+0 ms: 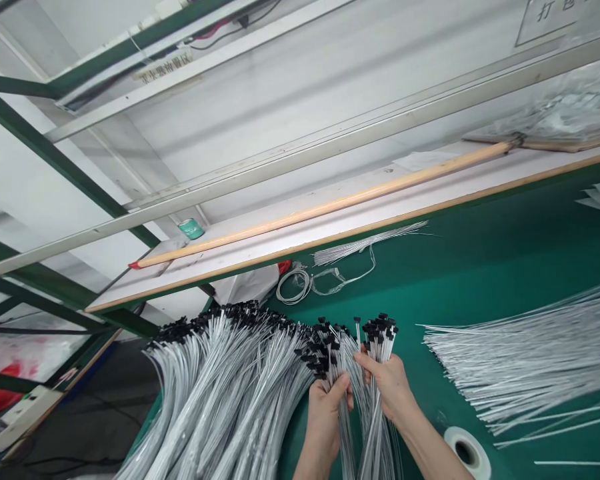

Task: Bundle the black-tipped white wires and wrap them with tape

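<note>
My left hand (327, 412) is closed around a bunch of thin grey cables (347, 440) with black connector ends. Just to its right, my right hand (387, 383) grips a second bunch of cables (373, 443), its black ends (380, 327) pointing up above the fingers. One cable with a black tip stands apart near my right thumb. To the left of my hands lies a large pile of the same grey cables (230, 393), black connectors at the far end. Fingers partly hide the gripped strands.
More grey cables (530, 353) lie on the green table (455, 273) at right, beside a white roll (467, 453). Behind are a coiled cable (294, 285) and a thin bundle (367, 243). A wooden pole (330, 207) rests on the shelf, with a small green can (191, 229) nearby.
</note>
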`<state>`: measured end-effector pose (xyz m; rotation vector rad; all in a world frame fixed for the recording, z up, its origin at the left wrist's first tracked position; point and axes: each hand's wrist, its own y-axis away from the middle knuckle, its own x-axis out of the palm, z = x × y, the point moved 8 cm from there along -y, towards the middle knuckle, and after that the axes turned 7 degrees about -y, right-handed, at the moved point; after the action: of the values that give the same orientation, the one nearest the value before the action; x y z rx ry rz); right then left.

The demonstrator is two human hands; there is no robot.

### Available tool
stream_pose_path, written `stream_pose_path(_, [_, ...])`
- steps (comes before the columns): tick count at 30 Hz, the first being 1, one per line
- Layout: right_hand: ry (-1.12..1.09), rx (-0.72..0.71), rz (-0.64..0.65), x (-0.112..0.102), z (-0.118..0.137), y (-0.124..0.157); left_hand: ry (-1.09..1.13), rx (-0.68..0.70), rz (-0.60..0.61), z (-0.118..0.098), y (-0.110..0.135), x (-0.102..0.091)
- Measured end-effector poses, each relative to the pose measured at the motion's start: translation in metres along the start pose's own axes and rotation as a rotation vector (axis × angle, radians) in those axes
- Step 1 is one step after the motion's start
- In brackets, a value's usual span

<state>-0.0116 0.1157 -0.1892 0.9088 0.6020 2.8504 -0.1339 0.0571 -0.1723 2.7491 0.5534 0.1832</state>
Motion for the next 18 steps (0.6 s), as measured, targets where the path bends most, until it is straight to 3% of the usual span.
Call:
stream_pose_path(10, [0.012,0.065,0.045,-0.003,-0.002,-0.002,0.052,-0.097,-0.004,0.003,-0.001,-0.003])
stream_pose_path(18, [-0.103,0.105,0.228,0.015,-0.007,0.003,0.064,-0.139,0.006,0.008,-0.003,0.003])
